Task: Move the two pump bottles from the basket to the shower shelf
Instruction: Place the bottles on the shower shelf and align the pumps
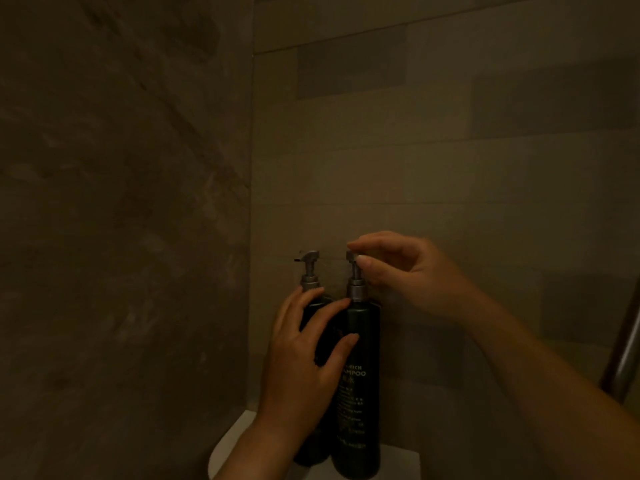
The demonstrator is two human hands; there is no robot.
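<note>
Two tall dark pump bottles stand upright side by side on a white corner shelf (228, 448) in a dim tiled shower. The right bottle (362, 403) carries a shampoo label. The left bottle (311, 455) is mostly hidden behind my left hand (304, 351), whose spread fingers rest across the upper bodies of both bottles. My right hand (405, 271) pinches the metal pump head of the right bottle between thumb and fingers. The left bottle's pump head (309, 258) is free and points left. No basket is in view.
Two tiled walls meet in a corner (252, 202) just behind the bottles. A metal bar (623, 358) runs diagonally at the far right edge. The scene is very dark.
</note>
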